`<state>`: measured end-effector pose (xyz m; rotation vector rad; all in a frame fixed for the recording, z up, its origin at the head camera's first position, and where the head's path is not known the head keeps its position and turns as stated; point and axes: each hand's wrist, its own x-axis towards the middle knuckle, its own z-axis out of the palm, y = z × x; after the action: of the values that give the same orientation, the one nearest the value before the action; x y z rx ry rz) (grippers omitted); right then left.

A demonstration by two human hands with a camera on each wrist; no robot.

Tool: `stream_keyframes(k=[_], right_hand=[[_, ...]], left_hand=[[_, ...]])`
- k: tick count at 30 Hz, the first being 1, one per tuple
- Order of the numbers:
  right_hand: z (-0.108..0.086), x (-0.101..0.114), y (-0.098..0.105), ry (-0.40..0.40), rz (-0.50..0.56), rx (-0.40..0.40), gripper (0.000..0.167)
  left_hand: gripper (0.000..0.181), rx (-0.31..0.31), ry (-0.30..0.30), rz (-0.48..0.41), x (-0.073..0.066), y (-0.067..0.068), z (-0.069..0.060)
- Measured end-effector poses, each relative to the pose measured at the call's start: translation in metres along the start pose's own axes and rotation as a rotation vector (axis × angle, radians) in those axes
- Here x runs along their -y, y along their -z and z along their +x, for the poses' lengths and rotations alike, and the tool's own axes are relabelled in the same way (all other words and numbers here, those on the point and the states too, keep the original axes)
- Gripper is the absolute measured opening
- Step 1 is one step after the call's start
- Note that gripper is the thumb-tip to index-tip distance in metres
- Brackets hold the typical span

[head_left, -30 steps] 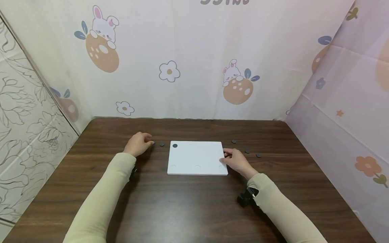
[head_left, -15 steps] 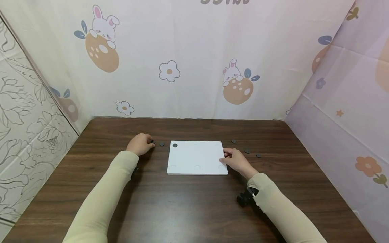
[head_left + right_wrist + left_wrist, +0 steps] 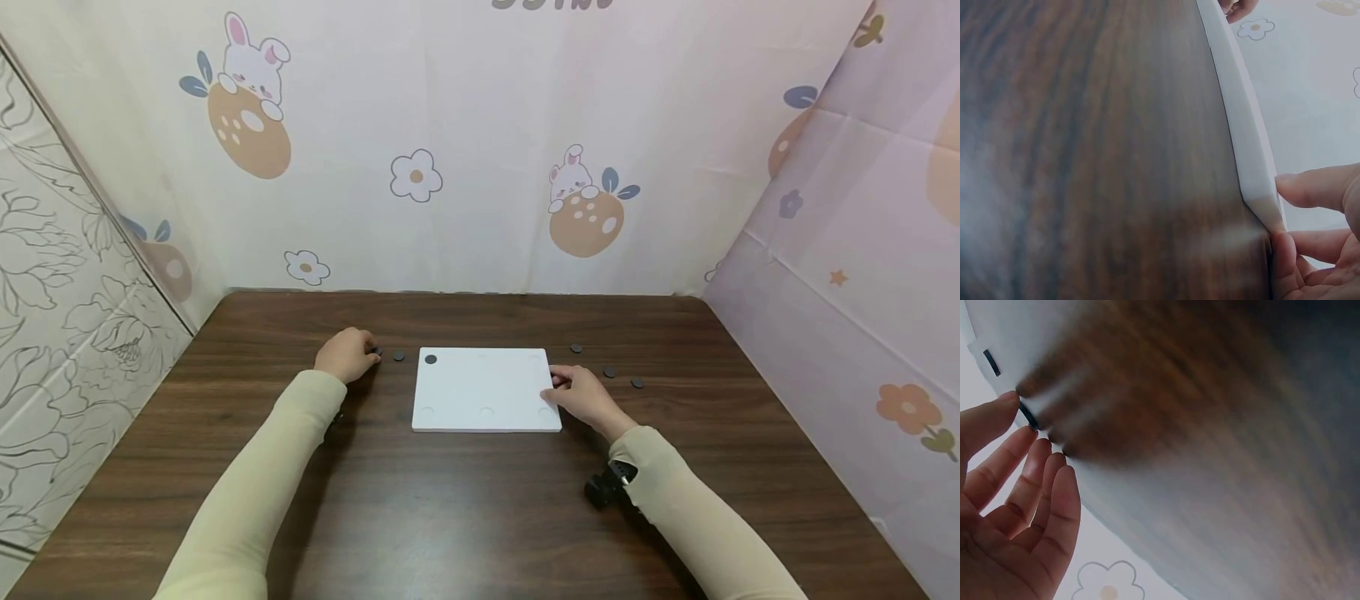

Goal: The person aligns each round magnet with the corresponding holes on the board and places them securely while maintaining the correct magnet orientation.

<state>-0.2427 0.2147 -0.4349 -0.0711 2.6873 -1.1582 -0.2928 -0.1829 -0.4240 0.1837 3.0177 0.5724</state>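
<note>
My left hand [image 3: 347,356] pinches a small black disc [image 3: 1027,417] between thumb and index finger, low over the table left of the white board. The other fingers reach down to the tabletop. Close to the right of it lies another black disc [image 3: 399,356]. The white rectangular board [image 3: 483,387] lies flat, with faint round recesses along its edges and a black disc [image 3: 431,360] in the far left one. At the board's right edge, my right hand [image 3: 588,400] grips it, thumb on top and fingers against the side.
Right of the board, three black discs lie loose: a far disc [image 3: 576,348], a middle disc [image 3: 610,372] and a near disc [image 3: 637,383]. All rest on a dark wood table [image 3: 465,517]. A patterned cloth [image 3: 480,225] hangs behind it.
My left hand has shifted slightly right and its thumb and index finger have come onto the black disc. The right hand stays at the board's edge.
</note>
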Motion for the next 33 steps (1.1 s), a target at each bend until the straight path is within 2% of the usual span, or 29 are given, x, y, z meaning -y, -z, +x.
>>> stream_keyframes(k=[16,33], right_hand=[[0.0,-0.005,0.002,0.025,0.002,0.006,0.056],[0.0,-0.001,0.0,0.017,0.004,0.005,0.055]], left_hand=[[0.026,-0.028,-0.006,0.026,-0.002,-0.004,0.005],[0.016,-0.006,-0.002,-0.013,-0.003,0.005,-0.007]])
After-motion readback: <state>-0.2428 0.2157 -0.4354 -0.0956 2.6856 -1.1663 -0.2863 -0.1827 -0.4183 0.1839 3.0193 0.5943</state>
